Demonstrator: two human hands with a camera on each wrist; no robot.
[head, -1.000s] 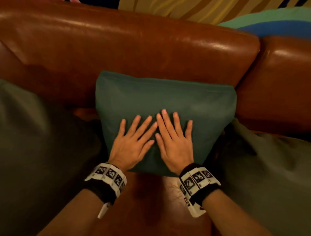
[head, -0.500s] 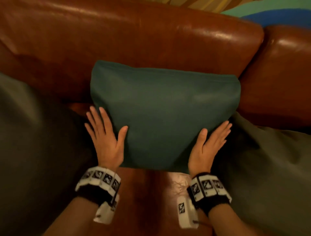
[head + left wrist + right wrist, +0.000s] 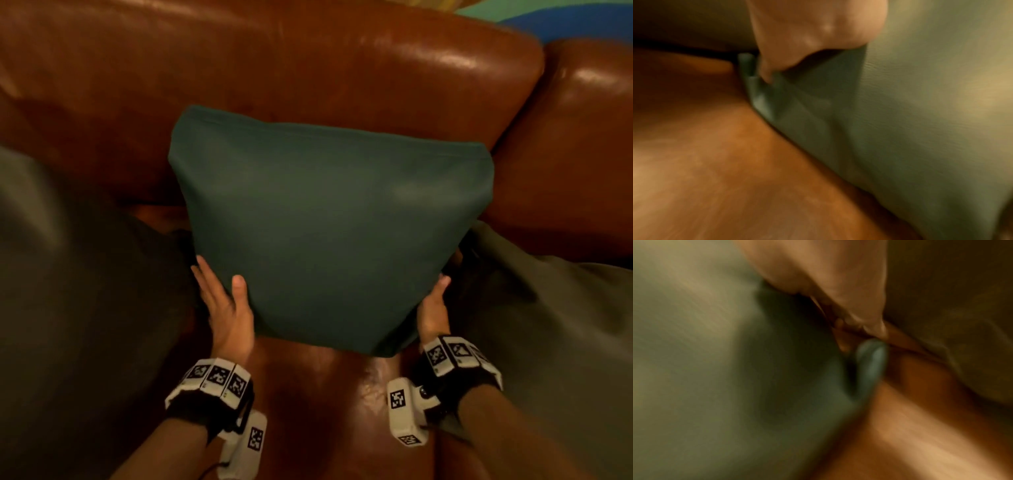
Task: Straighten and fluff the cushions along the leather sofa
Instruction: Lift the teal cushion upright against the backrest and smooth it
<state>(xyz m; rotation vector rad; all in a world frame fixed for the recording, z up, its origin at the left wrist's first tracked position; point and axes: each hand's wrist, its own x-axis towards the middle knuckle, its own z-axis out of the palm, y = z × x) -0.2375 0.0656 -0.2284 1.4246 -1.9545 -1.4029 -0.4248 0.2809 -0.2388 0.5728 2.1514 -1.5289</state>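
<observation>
Head view: square teal fabric cushion (image 3: 329, 219) leans on the brown leather sofa (image 3: 308, 68), gripped at both lower edges by left hand (image 3: 227, 308) and right hand (image 3: 432, 310), between olive cushions (image 3: 68, 291). Wrist views: blurred; thumbs dent the teal sides above bare seat leather.

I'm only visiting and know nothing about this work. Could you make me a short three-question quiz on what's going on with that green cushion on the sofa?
1. True or false: the green cushion lies flat on the floor.
2. Which hands hold it? A) the left hand only B) the right hand only C) both, one on each lower side
3. Fill in: behind the cushion rises the brown leather ____ of the sofa.

Key
1. False. It stands propped against the sofa back.
2. C. Each hand has a grip on a lower side, thumb on the front face.
3. Backrest.
</observation>
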